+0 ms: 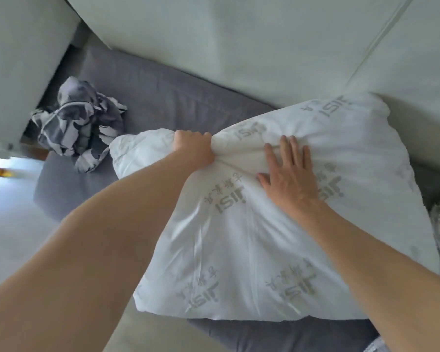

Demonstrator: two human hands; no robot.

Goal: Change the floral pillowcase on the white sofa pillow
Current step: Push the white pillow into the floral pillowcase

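Pillow: bare white satin printed pillow [277, 224] lay on grey sofa seat [163, 97]
Left hand [192, 148]: fingers clenched, bunching its fabric
Right hand [288, 174]: fingers flat, pressing it

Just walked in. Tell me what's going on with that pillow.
A person is handling a bare white pillow on the grey sofa seat. The left hand grips a bunched fold near the pillow's top edge, while the right hand presses flat on it. A crumpled floral pillowcase lies apart to the left, so the pillow is uncovered now.
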